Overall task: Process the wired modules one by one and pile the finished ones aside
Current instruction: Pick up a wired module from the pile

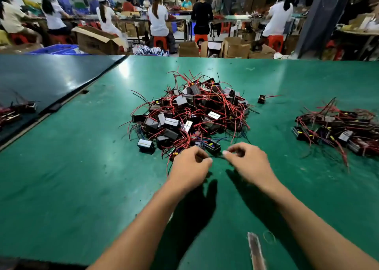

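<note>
Wired modules (190, 114): large tangled heap, black blocks with red leads, centre of green table (82, 177). Second pile (336, 130): smaller, at right edge, well apart. Left hand (190, 164), right hand (246, 161): near side of heap, fingers curled, each pinching one thin dark wire (217, 157). Lone module (261, 99): just right of heap.

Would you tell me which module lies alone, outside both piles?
The small black module right of the central heap, touching neither it nor the right-hand pile.
</note>
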A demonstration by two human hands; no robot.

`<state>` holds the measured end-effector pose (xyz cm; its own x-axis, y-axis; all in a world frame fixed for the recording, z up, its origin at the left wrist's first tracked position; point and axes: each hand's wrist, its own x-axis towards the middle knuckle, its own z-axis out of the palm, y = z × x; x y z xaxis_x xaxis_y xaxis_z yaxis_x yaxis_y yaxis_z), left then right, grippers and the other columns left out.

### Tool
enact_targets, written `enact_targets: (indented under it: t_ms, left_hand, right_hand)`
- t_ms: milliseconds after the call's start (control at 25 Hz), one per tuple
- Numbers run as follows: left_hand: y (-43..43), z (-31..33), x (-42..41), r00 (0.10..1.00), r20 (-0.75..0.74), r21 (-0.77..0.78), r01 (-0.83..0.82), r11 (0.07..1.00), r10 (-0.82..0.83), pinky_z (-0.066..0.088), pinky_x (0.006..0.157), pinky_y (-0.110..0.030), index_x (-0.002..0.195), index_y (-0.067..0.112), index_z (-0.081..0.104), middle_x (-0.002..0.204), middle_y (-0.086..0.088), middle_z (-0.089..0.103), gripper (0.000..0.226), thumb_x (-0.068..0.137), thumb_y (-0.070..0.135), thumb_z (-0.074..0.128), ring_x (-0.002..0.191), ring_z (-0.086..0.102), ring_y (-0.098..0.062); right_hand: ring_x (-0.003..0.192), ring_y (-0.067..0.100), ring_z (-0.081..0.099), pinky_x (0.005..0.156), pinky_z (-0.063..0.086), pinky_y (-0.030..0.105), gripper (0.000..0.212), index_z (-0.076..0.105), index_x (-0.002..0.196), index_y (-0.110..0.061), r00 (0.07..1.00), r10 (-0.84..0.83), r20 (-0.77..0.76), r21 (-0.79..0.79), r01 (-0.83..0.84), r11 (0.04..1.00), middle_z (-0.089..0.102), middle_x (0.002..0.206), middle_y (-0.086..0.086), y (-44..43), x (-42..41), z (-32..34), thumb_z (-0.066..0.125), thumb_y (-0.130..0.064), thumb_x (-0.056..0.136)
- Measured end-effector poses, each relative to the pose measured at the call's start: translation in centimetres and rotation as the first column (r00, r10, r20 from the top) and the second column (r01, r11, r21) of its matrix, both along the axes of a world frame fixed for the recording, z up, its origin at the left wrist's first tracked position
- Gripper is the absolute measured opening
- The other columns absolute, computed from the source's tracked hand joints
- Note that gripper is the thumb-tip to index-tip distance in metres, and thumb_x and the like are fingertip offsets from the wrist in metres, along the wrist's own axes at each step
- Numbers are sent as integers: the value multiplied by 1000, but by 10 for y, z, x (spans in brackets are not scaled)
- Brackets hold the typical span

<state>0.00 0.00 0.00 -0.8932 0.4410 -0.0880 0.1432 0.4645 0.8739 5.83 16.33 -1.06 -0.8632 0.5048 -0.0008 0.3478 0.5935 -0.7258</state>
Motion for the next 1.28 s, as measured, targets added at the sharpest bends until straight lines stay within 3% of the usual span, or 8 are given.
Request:
enact_targets:
  t_ms: [80, 320, 520, 680, 760, 960, 1160, 1280]
  left_hand:
    - [14, -8, -10, 983, -164, -93, -101, 991, 84, 44, 77, -21, 100, 14, 69, 92, 0, 71, 15, 88, 18, 63, 87, 64, -17]
    - [17, -30, -28, 916, -332, 90, -206, 974, 224, 39, 68, -4, 88, 19, 73, 73, 16, 64, 10, 86, 14, 64, 68, 57, -1]
    - [13, -31, -23, 902, -397, 188, -101, 977, 169, 39, 65, -3, 87, 21, 73, 72, 21, 65, 9, 87, 14, 68, 72, 60, 8]
    - [12, -28, -17, 882, -469, 186, 37, 982, 56, 41, 62, -5, 88, 19, 74, 75, 21, 67, 8, 87, 12, 70, 70, 62, 6]
    - [15, -27, -16, 905, -426, 169, 65, 983, 14, 47, 65, -12, 91, 18, 74, 78, 16, 70, 8, 87, 12, 70, 72, 64, 0]
    - [25, -22, -21, 956, -290, 100, -8, 995, 37, 44, 67, -2, 103, 22, 72, 83, 15, 70, 15, 90, 17, 67, 79, 63, 6]
    - [24, -20, -22, 989, -126, 249, -44, 968, 77, 58, 71, -40, 107, 25, 66, 81, 0, 74, 18, 91, 16, 66, 70, 71, -17]
    - [22, -21, -18, 991, -129, 284, 0, 959, 38, 60, 66, -34, 107, 20, 67, 80, -1, 74, 18, 91, 12, 66, 66, 73, -16]
  right_hand:
    - [84, 15, 64, 74, 45, 27, 39, 72, 113, -25, 981, -171, -87, -14, 170, 985, 67, 85, -9, -7, -19, -8, 74, -49, 83]
    - [113, 20, 61, 85, 44, 33, 45, 66, 123, -33, 989, -84, -124, 169, 105, 980, 67, 120, -7, -1, -51, -30, 64, -58, 85]
    - [92, 9, 64, 76, 48, 15, 29, 73, 108, -22, 967, 48, -249, -21, -55, 998, 67, 106, -7, 21, -43, -31, 77, -39, 84]
    - [74, 11, 65, 71, 51, 31, 21, 73, 97, -29, 902, -123, -414, -304, -10, 953, 71, 88, -7, 29, -30, -32, 74, -44, 83]
    - [70, 9, 65, 68, 52, 29, 17, 73, 98, -29, 865, -171, -471, -357, -10, 934, 73, 84, -8, 29, -30, -29, 72, -40, 86]
    - [92, 16, 73, 79, 59, 27, 20, 73, 107, -25, 750, -251, -612, -474, -94, 875, 76, 103, -4, 34, -26, -21, 70, -33, 89]
    - [86, 12, 70, 78, 58, 24, 15, 69, 107, -16, 557, -419, -717, -588, -160, 793, 74, 97, -7, 41, -21, -4, 63, -19, 94]
    - [85, 16, 69, 75, 58, 26, 13, 67, 103, -14, 502, -542, -674, -715, -258, 650, 73, 94, 0, 51, -16, 9, 56, -11, 98]
